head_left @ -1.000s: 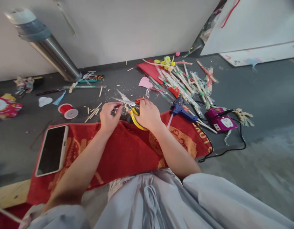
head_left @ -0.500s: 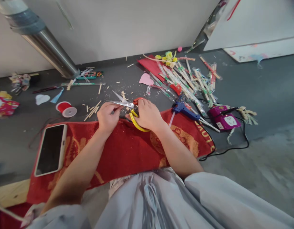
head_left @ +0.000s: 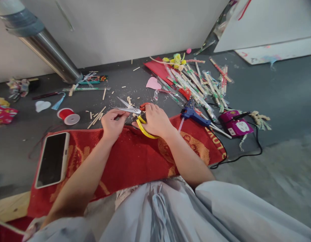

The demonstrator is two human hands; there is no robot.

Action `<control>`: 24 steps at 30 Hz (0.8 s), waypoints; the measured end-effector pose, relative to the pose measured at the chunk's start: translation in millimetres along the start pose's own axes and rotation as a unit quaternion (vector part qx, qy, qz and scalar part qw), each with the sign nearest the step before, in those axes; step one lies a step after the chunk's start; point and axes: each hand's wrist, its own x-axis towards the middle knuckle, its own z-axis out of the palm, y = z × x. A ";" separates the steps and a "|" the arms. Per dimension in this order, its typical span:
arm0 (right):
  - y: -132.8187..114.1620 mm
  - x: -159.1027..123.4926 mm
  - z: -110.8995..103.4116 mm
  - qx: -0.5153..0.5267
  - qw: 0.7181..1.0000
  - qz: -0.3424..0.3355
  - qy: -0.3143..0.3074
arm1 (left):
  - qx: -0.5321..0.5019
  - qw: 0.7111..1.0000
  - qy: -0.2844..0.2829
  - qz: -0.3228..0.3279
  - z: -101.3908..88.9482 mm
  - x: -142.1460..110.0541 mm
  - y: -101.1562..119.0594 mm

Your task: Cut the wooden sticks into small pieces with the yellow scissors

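My right hand (head_left: 157, 120) is closed round the yellow and red handles of a pair of scissors (head_left: 132, 110), whose blades stand apart and point left. My left hand (head_left: 114, 123) is pinched shut just left of the blades; what it holds is too small to name. Both hands rest at the far edge of a red patterned cloth (head_left: 135, 158) spread across the dark floor. Short wooden stick pieces (head_left: 97, 117) and sawdust lie around the blades.
A phone (head_left: 51, 160) lies face up on the cloth's left end. A red thread spool (head_left: 68, 116) sits further left. A blue glue gun (head_left: 193, 115), a purple power strip (head_left: 235, 126) with black cord and a heap of wrapped chopsticks (head_left: 196, 84) lie to the right. A metal pipe (head_left: 41, 47) slants at back left.
The scissor blades have closed a little and the left hand's fingers have shifted toward them. The view drifted slightly; the hands stay in place.
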 end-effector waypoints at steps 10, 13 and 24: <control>-3.2 0.2 3.3 0.026 1.000 0.014 0.011 | -0.002 0.997 0.027 -0.066 5.0 -6.4 6.0; -5.4 -0.4 2.9 0.037 0.999 0.020 0.001 | -0.012 0.996 0.035 -0.077 6.3 -8.1 7.2; -11.2 -1.6 7.7 0.042 0.999 0.023 0.017 | -0.018 0.996 0.060 -0.070 6.6 -9.9 10.1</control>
